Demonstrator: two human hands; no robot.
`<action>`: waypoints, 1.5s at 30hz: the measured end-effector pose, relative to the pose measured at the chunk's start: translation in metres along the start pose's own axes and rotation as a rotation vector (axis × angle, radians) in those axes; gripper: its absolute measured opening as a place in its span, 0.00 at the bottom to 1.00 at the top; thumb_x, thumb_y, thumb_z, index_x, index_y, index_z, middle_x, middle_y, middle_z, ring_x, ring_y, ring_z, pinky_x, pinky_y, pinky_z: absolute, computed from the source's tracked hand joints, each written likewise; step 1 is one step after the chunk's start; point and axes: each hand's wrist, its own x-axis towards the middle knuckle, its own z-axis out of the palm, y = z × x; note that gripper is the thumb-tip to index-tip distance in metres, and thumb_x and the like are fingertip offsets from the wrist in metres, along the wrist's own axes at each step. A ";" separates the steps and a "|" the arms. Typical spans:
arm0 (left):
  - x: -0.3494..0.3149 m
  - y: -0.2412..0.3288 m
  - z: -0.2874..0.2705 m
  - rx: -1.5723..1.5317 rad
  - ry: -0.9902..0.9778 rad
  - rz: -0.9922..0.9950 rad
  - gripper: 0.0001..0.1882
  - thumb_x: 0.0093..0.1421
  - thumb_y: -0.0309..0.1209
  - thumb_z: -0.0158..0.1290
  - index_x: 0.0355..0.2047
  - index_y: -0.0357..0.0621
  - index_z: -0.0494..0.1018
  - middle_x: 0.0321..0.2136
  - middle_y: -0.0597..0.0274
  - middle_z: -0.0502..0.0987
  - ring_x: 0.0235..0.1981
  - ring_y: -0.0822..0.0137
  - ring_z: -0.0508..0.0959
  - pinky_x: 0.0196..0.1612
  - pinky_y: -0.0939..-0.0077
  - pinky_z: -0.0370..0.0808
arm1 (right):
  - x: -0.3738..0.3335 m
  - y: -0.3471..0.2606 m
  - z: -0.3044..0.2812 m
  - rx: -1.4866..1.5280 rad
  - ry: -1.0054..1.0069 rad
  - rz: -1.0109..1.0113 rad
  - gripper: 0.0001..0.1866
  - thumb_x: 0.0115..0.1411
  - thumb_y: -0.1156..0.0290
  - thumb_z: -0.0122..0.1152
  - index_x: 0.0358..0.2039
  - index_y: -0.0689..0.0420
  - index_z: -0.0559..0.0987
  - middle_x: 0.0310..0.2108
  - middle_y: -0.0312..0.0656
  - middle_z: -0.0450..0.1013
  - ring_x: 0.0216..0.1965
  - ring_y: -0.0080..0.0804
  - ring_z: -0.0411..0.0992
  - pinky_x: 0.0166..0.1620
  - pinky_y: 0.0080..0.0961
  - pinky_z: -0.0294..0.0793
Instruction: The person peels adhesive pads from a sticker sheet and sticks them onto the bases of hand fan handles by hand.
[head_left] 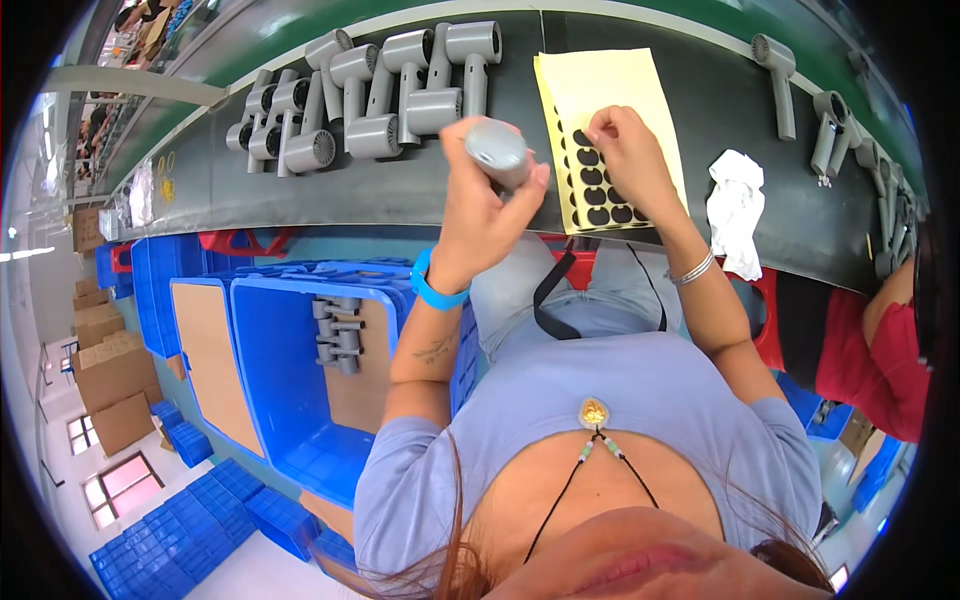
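Observation:
My left hand (480, 200), with a blue band on its wrist, is wrapped round a grey hair dryer (497, 150). One rounded, shiny end of the dryer points up, and the hand hides much of the rest. To the right, my right hand (632, 155) rests over a yellow sheet (610, 85) bearing rows of black rounded stickers (592, 176). Its thumb and fingertips are pinched together by the upper stickers; whatever lies between them is too small to make out.
Several grey hair dryers (407, 52) lie in rows on the dark bench (330, 195) at the left, more (778, 85) at the far right. A white cloth (736, 205) lies right of the sheet. Below the bench stands a blue crate (290, 400). Someone's red sleeve (880, 360) shows at right.

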 end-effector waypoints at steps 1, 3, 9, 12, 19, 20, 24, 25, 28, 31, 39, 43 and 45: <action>0.003 0.006 0.000 -0.060 0.038 -0.062 0.25 0.55 0.23 0.60 0.46 0.38 0.55 0.39 0.57 0.66 0.31 0.68 0.75 0.39 0.73 0.72 | 0.003 0.002 -0.005 0.180 -0.011 0.058 0.04 0.61 0.74 0.56 0.34 0.60 0.73 0.31 0.37 0.71 0.32 0.27 0.73 0.39 0.24 0.71; 0.010 0.008 -0.002 -0.068 0.079 -0.101 0.29 0.56 0.22 0.60 0.46 0.40 0.50 0.38 0.57 0.65 0.28 0.71 0.75 0.34 0.76 0.73 | 0.010 0.001 -0.020 0.407 -0.112 0.177 0.05 0.63 0.72 0.56 0.35 0.59 0.72 0.31 0.32 0.71 0.32 0.18 0.71 0.38 0.16 0.70; 0.023 0.010 -0.009 0.130 0.052 0.165 0.21 0.53 0.23 0.63 0.42 0.38 0.63 0.37 0.60 0.66 0.35 0.70 0.75 0.42 0.72 0.74 | 0.005 0.001 -0.021 0.435 -0.012 0.093 0.07 0.61 0.75 0.59 0.38 0.60 0.72 0.31 0.31 0.71 0.32 0.15 0.71 0.39 0.12 0.70; 0.024 0.019 -0.005 0.254 0.068 0.240 0.16 0.49 0.24 0.66 0.38 0.38 0.75 0.37 0.61 0.72 0.39 0.65 0.74 0.51 0.66 0.72 | 0.003 0.007 -0.022 0.438 -0.047 0.129 0.08 0.59 0.77 0.61 0.39 0.62 0.74 0.32 0.33 0.72 0.34 0.15 0.72 0.40 0.11 0.71; 0.022 0.010 0.010 0.036 0.018 0.122 0.16 0.52 0.13 0.55 0.42 0.36 0.75 0.42 0.54 0.76 0.47 0.56 0.77 0.49 0.67 0.77 | -0.009 -0.016 -0.052 0.631 -0.029 0.051 0.05 0.58 0.79 0.62 0.35 0.63 0.78 0.36 0.36 0.75 0.38 0.19 0.72 0.45 0.15 0.70; 0.022 0.005 0.013 0.101 -0.068 0.173 0.17 0.54 0.09 0.51 0.43 0.34 0.74 0.43 0.54 0.74 0.51 0.57 0.75 0.43 0.72 0.83 | -0.014 -0.025 -0.058 0.726 0.034 -0.036 0.05 0.58 0.79 0.62 0.35 0.63 0.78 0.36 0.36 0.75 0.39 0.20 0.72 0.45 0.17 0.70; 0.022 0.003 0.025 0.224 -0.149 0.228 0.19 0.50 0.10 0.52 0.43 0.36 0.74 0.41 0.56 0.76 0.52 0.54 0.75 0.55 0.59 0.73 | -0.038 -0.065 -0.091 0.732 -0.056 -0.179 0.08 0.56 0.84 0.60 0.38 0.64 0.77 0.33 0.39 0.73 0.42 0.28 0.73 0.49 0.22 0.70; 0.021 0.003 0.030 0.201 -0.140 0.208 0.18 0.50 0.12 0.54 0.42 0.37 0.74 0.41 0.56 0.77 0.53 0.53 0.75 0.60 0.56 0.66 | -0.044 -0.072 -0.092 0.725 -0.057 -0.167 0.08 0.56 0.84 0.60 0.38 0.64 0.77 0.33 0.39 0.73 0.42 0.28 0.73 0.49 0.22 0.70; 0.012 0.005 0.049 0.169 0.032 0.149 0.18 0.47 0.13 0.54 0.40 0.39 0.73 0.37 0.53 0.77 0.50 0.48 0.77 0.59 0.53 0.67 | -0.053 -0.080 -0.087 0.780 -0.085 -0.197 0.17 0.56 0.85 0.60 0.47 0.64 0.71 0.32 0.40 0.72 0.45 0.33 0.74 0.50 0.25 0.71; 0.012 0.014 0.055 0.394 0.069 0.237 0.19 0.44 0.12 0.55 0.38 0.42 0.76 0.38 0.56 0.77 0.43 0.51 0.78 0.51 0.59 0.73 | -0.058 -0.074 -0.078 0.772 -0.020 -0.199 0.23 0.56 0.86 0.59 0.51 0.62 0.65 0.33 0.40 0.71 0.49 0.35 0.73 0.50 0.26 0.71; -0.005 0.022 0.045 0.261 -0.036 0.064 0.23 0.42 0.13 0.61 0.42 0.42 0.79 0.45 0.56 0.75 0.31 0.68 0.79 0.28 0.79 0.79 | -0.066 -0.075 -0.075 0.797 -0.072 -0.144 0.19 0.57 0.87 0.58 0.46 0.61 0.64 0.33 0.41 0.71 0.49 0.34 0.73 0.49 0.25 0.73; -0.009 0.021 0.042 -0.079 -0.051 -0.067 0.26 0.45 0.12 0.61 0.47 0.37 0.76 0.50 0.53 0.73 0.35 0.69 0.79 0.37 0.77 0.83 | -0.067 -0.077 -0.077 0.772 -0.076 -0.131 0.18 0.56 0.88 0.57 0.44 0.61 0.65 0.33 0.41 0.71 0.49 0.33 0.73 0.49 0.24 0.73; -0.009 0.024 0.038 -0.203 -0.080 -0.133 0.27 0.46 0.12 0.62 0.49 0.35 0.74 0.50 0.52 0.72 0.37 0.69 0.79 0.40 0.76 0.83 | -0.066 -0.077 -0.078 0.741 -0.078 -0.133 0.17 0.55 0.88 0.57 0.44 0.61 0.65 0.33 0.41 0.71 0.48 0.33 0.73 0.48 0.24 0.73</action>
